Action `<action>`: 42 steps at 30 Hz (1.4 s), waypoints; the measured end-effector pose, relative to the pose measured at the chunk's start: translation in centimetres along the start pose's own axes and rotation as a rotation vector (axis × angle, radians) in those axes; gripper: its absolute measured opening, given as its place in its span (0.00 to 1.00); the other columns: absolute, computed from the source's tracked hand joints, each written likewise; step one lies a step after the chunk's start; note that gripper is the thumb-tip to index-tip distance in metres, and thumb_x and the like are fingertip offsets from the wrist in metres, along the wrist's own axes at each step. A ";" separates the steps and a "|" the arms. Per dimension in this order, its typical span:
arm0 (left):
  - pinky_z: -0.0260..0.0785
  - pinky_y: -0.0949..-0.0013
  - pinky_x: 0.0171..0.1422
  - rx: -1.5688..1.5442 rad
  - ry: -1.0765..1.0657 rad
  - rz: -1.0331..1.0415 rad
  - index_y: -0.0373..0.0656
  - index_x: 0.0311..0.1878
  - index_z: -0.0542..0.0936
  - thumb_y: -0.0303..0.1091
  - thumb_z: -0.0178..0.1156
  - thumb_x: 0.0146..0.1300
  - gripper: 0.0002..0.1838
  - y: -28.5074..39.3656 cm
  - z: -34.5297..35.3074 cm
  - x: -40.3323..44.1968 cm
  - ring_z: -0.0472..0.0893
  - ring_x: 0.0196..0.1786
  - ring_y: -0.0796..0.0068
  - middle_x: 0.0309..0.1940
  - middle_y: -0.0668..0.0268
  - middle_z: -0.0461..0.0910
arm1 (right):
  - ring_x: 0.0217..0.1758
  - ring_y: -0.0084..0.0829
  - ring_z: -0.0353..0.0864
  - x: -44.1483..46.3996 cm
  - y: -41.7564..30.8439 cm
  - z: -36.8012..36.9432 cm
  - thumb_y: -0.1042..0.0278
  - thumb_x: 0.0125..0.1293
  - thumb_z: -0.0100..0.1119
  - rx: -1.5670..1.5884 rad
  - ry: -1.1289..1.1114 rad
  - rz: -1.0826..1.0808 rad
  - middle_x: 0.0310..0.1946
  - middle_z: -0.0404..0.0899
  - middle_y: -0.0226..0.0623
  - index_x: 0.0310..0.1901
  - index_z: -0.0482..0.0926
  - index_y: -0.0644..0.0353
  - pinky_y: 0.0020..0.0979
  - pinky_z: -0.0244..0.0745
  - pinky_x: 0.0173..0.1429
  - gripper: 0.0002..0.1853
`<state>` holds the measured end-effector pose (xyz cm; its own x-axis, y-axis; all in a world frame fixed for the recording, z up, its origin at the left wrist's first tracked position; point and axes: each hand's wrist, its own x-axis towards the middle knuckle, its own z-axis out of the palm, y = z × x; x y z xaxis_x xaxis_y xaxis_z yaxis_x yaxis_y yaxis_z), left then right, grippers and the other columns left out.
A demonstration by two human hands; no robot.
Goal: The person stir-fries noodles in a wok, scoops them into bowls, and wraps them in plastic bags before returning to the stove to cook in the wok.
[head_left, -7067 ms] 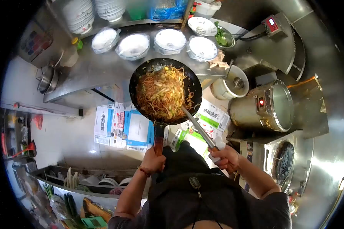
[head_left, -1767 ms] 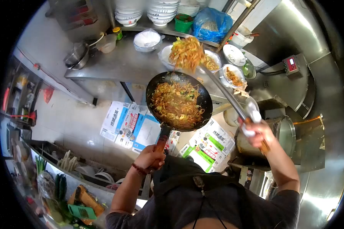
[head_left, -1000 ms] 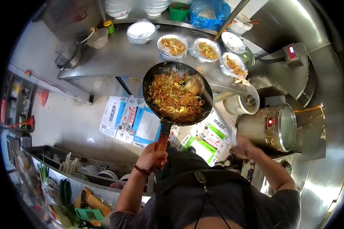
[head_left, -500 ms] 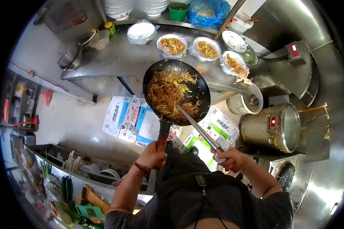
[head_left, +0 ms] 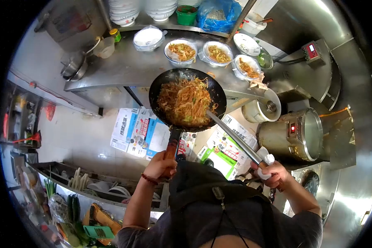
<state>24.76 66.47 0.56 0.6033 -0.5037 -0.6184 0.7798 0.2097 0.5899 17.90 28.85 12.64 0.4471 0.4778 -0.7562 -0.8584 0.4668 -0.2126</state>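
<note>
My left hand point(head_left: 160, 166) is wrapped round the wooden handle of a black wok point(head_left: 220, 91). The wok hangs over the floor in front of me, by the steel counter's edge. Fried noodles point(head_left: 185, 101) with green bits fill most of it. In my right hand point(head_left: 277, 175) is a wok utensil point(head_left: 235, 138) with a long metal shaft and a wooden grip. A white cloth or tissue point(head_left: 267, 165) is bunched in that hand too. The utensil's far end touches the noodles at the wok's right side, its head hidden.
Three plastic-lined bowls of noodles point(head_left: 181, 51) stand on the steel counter point(head_left: 111, 66), beside more lined bowls point(head_left: 148, 38). To my right are a steel cooker point(head_left: 283, 140) and a white bucket point(head_left: 254, 112). Flattened cartons point(head_left: 130, 130) cover the floor. Vegetables lie at lower left.
The noodles have shifted and are gathered higher in the wok. My right hand has moved right and slightly down, drawing the utensil toward the wok's right side. My left hand keeps its grip.
</note>
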 end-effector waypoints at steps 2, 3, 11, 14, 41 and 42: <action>0.64 0.68 0.19 -0.016 -0.002 0.007 0.36 0.38 0.67 0.24 0.56 0.53 0.11 -0.3 -0.2 0.2 0.70 0.17 0.74 0.21 0.63 0.70 | 0.07 0.09 0.55 -0.4 -0.5 -0.1 0.76 0.61 0.50 0.014 -0.053 0.022 0.20 0.65 0.31 0.46 0.59 0.60 0.14 0.47 0.07 0.14; 0.64 0.68 0.19 -0.030 0.000 0.015 0.37 0.39 0.67 0.24 0.56 0.53 0.11 -0.4 -0.3 0.2 0.70 0.17 0.74 0.21 0.64 0.70 | 0.07 0.09 0.55 -1.0 -0.9 0.5 0.77 0.60 0.50 0.028 -0.056 0.046 0.20 0.65 0.32 0.46 0.58 0.60 0.15 0.48 0.07 0.14; 0.64 0.69 0.20 -0.003 0.018 0.017 0.37 0.36 0.67 0.24 0.57 0.52 0.10 0.5 -0.5 -0.2 0.71 0.18 0.74 0.21 0.64 0.69 | 0.08 0.12 0.59 -2.7 -4.8 4.8 0.80 0.58 0.48 0.128 -0.194 0.077 0.20 0.64 0.34 0.47 0.56 0.62 0.19 0.54 0.07 0.17; 0.64 0.70 0.19 -0.005 0.025 0.004 0.37 0.37 0.67 0.25 0.56 0.52 0.11 0.6 -0.8 -0.1 0.71 0.18 0.75 0.21 0.64 0.70 | 0.09 0.13 0.62 -1.7 -7.7 6.4 0.79 0.59 0.45 0.090 -0.329 0.056 0.22 0.67 0.35 0.48 0.56 0.61 0.20 0.58 0.08 0.16; 0.64 0.72 0.20 0.185 -0.019 0.143 0.35 0.37 0.68 0.28 0.58 0.52 0.12 -1.1 -3.3 1.0 0.74 0.18 0.75 0.18 0.64 0.72 | 0.45 0.38 0.75 33.4 -20.2 11.5 0.69 0.61 0.48 -1.077 0.600 -0.799 0.38 0.76 0.50 0.49 0.69 0.70 0.37 0.69 0.54 0.17; 0.64 0.72 0.19 0.150 -0.010 0.125 0.35 0.37 0.68 0.28 0.58 0.52 0.12 -1.3 -3.3 1.2 0.73 0.18 0.75 0.18 0.64 0.72 | 0.45 0.37 0.75 30.4 -18.9 9.2 0.69 0.60 0.49 -1.188 0.550 -0.906 0.38 0.76 0.50 0.48 0.69 0.69 0.36 0.69 0.53 0.16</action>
<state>24.98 68.40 -2.66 0.6915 -0.4897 -0.5311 0.6649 0.1442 0.7329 50.02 41.32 -0.62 0.9813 -0.0613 -0.1825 -0.1879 -0.5117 -0.8383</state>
